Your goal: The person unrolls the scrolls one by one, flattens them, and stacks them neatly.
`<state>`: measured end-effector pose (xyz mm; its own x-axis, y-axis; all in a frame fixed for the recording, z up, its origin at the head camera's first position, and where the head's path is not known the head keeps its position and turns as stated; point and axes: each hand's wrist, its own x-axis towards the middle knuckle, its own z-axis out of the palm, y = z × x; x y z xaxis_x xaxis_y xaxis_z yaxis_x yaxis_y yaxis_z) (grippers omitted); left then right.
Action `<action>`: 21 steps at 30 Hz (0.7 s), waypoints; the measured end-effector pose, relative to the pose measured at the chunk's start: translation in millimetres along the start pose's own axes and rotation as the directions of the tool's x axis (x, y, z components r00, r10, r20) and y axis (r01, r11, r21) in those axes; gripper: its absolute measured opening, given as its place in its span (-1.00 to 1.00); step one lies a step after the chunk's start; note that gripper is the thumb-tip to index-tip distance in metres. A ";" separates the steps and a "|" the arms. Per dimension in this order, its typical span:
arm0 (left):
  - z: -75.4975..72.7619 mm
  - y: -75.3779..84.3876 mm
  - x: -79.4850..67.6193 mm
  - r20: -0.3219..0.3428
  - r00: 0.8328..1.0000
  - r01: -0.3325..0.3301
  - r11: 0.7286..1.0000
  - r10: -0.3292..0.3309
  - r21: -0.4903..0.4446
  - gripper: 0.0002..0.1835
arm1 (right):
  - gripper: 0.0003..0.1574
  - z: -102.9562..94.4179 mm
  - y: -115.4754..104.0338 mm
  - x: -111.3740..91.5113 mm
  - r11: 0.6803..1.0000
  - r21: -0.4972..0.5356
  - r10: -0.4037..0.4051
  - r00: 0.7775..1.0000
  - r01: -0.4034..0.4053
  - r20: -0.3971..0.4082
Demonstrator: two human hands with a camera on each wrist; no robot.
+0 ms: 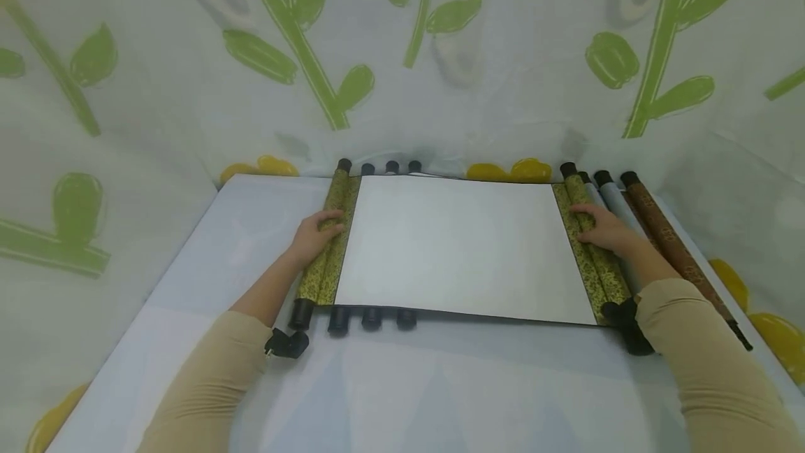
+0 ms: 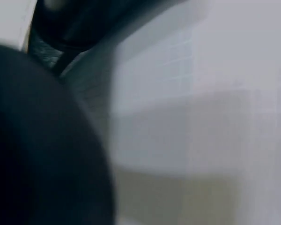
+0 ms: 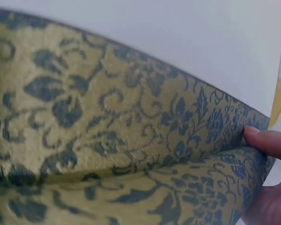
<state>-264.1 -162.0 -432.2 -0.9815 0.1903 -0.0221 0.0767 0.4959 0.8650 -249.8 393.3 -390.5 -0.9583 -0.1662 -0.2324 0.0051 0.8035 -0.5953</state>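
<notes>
A hanging scroll (image 1: pixel 453 247) lies partly unrolled, its blank white sheet bordered at both ends by gold brocade with a dark floral pattern. My left hand (image 1: pixel 317 233) grips the left roller (image 1: pixel 316 275), which ends in black knobs. On the other side, my right hand (image 1: pixel 600 228) holds the rolled right end (image 1: pixel 606 271). The right wrist view shows the thumb (image 3: pixel 254 133) on the brocade (image 3: pixel 145 103) and the other fingers partly hidden by the roll. In the left wrist view everything is blurred and dark, and the hand does not show.
Black knobs (image 1: pixel 371 319) of several other scrolls stick out beneath the sheet, front and back. To the right lie a brown patterned scroll (image 1: pixel 669 233) and silver-grey scrolls (image 1: pixel 619 208). A white table (image 1: pixel 251 229) carries everything; leaf-printed cloth (image 1: pixel 503 103) hangs behind it.
</notes>
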 end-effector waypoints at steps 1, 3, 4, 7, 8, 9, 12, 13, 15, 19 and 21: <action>0.4 -0.8 -0.2 -0.005 1.000 0.000 1.000 0.000 0.015 -0.51 | -0.17 1.6 -1.6 0.4 1.000 -0.001 0.005 1.000 -0.005 -0.003; 0.5 -1.8 -0.9 -0.018 1.000 0.001 0.999 0.000 0.043 -0.52 | -0.19 5.6 -5.3 1.7 1.000 -0.005 0.017 1.000 -0.017 -0.012; 0.3 -1.5 -1.6 -0.025 1.000 -0.003 0.998 0.005 0.061 -0.52 | -0.20 7.8 -7.0 2.6 1.000 -0.010 0.021 1.000 -0.021 -0.020; -0.4 -2.1 -2.8 -0.045 0.999 -0.006 0.992 0.012 0.126 -0.52 | -0.26 14.5 -8.2 5.2 0.998 -0.045 0.041 0.997 -0.044 -0.062; -0.3 -2.1 -3.4 -0.047 0.999 -0.004 0.990 0.011 0.142 -0.51 | -0.28 16.6 -7.2 5.9 0.997 -0.068 0.041 0.996 -0.047 -0.083; -0.5 -2.5 -4.1 -0.045 0.999 -0.003 0.988 0.010 0.155 -0.50 | -0.30 18.6 -6.2 6.1 0.995 -0.086 0.039 0.994 -0.048 -0.105; -0.8 -4.0 -5.1 -0.024 1.000 0.010 0.984 -0.005 0.180 -0.44 | -0.34 22.8 -4.0 5.2 0.990 -0.129 0.026 0.987 -0.047 -0.160; -0.9 -3.9 -5.7 -0.011 1.000 0.013 0.983 -0.011 0.181 -0.42 | -0.35 23.8 -4.4 4.1 0.989 -0.139 0.020 0.985 -0.045 -0.174; -1.3 -4.2 -5.7 0.006 1.000 0.006 0.981 -0.007 0.194 -0.40 | -0.35 24.3 -6.9 1.1 0.988 -0.149 0.019 0.982 -0.048 -0.189; -1.6 -1.9 -6.6 0.002 1.000 -0.006 0.975 0.006 0.222 -0.34 | -0.36 22.2 -13.0 -4.5 0.985 -0.167 0.013 0.979 -0.048 -0.202; -2.0 -0.1 -7.9 -0.003 1.000 0.000 0.971 0.001 0.241 -0.29 | -0.33 20.1 -16.2 -7.4 0.984 -0.174 -0.002 0.980 -0.033 -0.198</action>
<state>-256.6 -165.2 -431.2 -0.9820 0.1881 -0.0193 0.1171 0.6853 0.7188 -237.0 370.0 -394.5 -0.9959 -0.0515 -0.0742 -0.0131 0.8955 -0.4449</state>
